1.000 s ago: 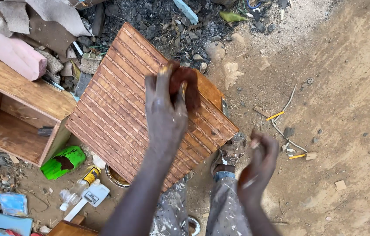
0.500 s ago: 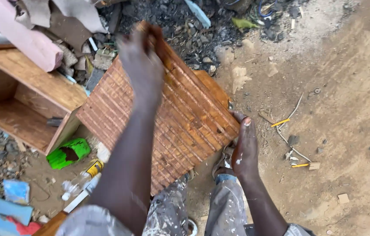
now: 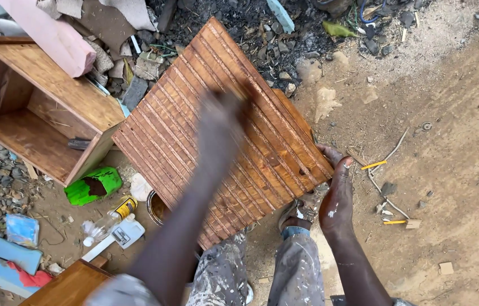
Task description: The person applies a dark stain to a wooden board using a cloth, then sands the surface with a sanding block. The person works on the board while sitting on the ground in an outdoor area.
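Left hand (image 3: 219,122) slid back down the ribbed panel (image 3: 222,136), fingers blurred; tin (image 3: 157,208) beneath, contents hidden.

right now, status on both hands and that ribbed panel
Left hand blurred, pressed on ribbed wooden panel. Right hand grips its lower corner. Open tin under panel's edge.

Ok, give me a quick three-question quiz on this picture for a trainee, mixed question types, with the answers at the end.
1. True or false: the right hand grips the edge of the ribbed wooden panel.
2. Which hand is blurred over the panel's face? A) left hand B) right hand
3. Fill in: beside the panel, on the ground by the open wooden box, lies a crushed ____ container.

Key: 1 true; 2 A; 3 green. Whether the left hand holds a cloth or brush cannot be told from the blur.
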